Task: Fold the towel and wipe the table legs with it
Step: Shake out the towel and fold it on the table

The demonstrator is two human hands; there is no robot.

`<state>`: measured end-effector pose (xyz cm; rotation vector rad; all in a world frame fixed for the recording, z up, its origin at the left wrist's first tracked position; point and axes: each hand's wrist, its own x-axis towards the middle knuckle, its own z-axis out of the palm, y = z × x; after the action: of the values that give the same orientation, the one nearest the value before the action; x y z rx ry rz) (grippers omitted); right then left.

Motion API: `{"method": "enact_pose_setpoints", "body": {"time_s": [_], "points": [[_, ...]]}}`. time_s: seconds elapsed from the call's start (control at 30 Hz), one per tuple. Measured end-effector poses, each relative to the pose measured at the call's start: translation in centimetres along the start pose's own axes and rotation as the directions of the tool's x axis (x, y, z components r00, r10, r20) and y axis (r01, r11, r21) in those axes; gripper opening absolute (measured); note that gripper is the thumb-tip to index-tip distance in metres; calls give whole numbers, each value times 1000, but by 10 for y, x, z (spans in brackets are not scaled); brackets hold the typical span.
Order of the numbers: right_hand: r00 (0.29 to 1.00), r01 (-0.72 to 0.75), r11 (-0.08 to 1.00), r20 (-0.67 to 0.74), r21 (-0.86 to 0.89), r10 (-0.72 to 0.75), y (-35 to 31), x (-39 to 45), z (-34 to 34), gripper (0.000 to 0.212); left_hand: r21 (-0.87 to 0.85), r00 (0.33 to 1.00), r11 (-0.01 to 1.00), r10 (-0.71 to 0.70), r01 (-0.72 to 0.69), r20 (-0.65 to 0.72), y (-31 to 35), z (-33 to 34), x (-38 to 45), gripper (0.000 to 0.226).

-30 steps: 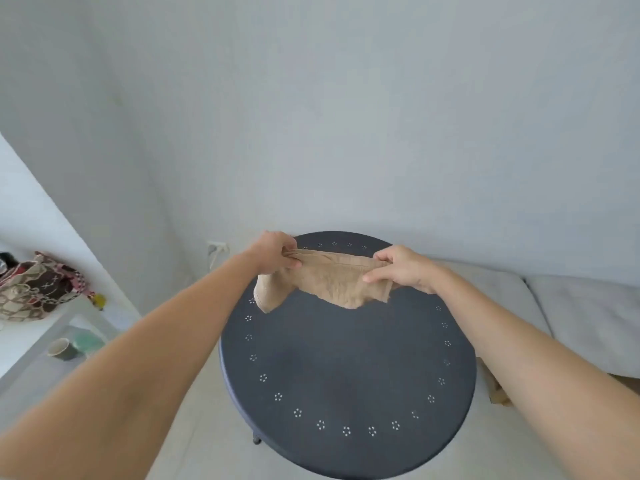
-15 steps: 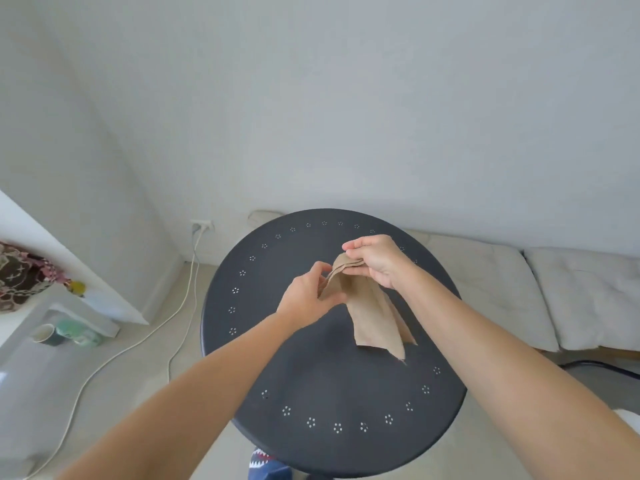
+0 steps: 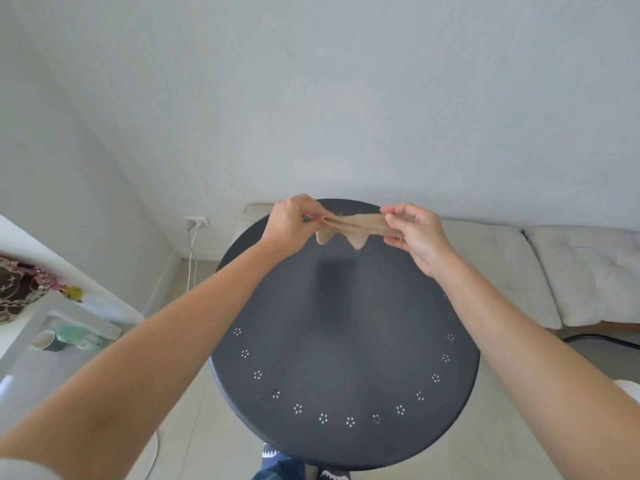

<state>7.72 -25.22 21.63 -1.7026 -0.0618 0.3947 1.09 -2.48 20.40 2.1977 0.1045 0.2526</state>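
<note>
Above the far side of the round desk [image 3: 346,341], the left hand [image 3: 289,221] and right hand [image 3: 414,233] each pinch one end of the towel [image 3: 353,226] with their fingers, holding it stretched and apart from the top, probably to make a neat fold.

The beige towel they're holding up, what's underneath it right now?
Under the thin beige towel, stretched between the left hand and right hand, lies the round dark metal table top, bare, showing the towel's shadow. The table legs are hidden beneath that top.

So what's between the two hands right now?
In the head view, only the towel, pulled into a band from the left hand to the right hand, above the table.
</note>
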Motion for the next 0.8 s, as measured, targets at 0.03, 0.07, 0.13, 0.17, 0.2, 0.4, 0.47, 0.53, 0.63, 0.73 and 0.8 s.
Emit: {"method": "enact_pose_setpoints", "body": {"time_s": [0.03,0.07,0.13,0.17,0.2,0.4,0.47,0.53,0.63,0.73,0.8], "points": [[999,-32,999,3,-3,32,15,-10,-1,15,6,999,1000,18,-18,33,-8,6,-11,14],[997,-78,997,11,-7,78,33,-22,-1,14,11,997,1000,25,-26,66,-19,15,-24,12],[977,-209,977,44,-31,210,79,-50,-1,14,22,987,999,-26,23,158,-47,41,-58,12],[958,-279,959,58,-52,282,102,-64,0,15,35,973,997,-73,67,220,-62,54,-76,14],[934,-346,935,67,-78,351,125,-78,1,16,59,947,991,-133,121,291,-76,67,-94,16],[732,-585,756,210,-294,648,205,-141,-1,26,268,692,938,-343,219,636,-113,118,-180,23],[622,-613,699,321,-367,714,210,-158,-8,45,275,602,938,-347,212,719,-114,123,-201,21],[508,-599,654,412,-462,756,213,-168,-16,56,265,516,936,-348,231,783,-114,124,-216,25],[424,-528,608,435,-593,794,212,-172,-21,55,251,416,924,-358,290,836,-110,122,-223,38],[463,-428,599,405,-677,788,197,-158,-19,33,274,387,926,-361,261,849,-104,115,-207,39],[560,-335,617,376,-712,738,183,-140,-18,22,277,429,919,-378,279,821,-100,107,-184,33]]}}
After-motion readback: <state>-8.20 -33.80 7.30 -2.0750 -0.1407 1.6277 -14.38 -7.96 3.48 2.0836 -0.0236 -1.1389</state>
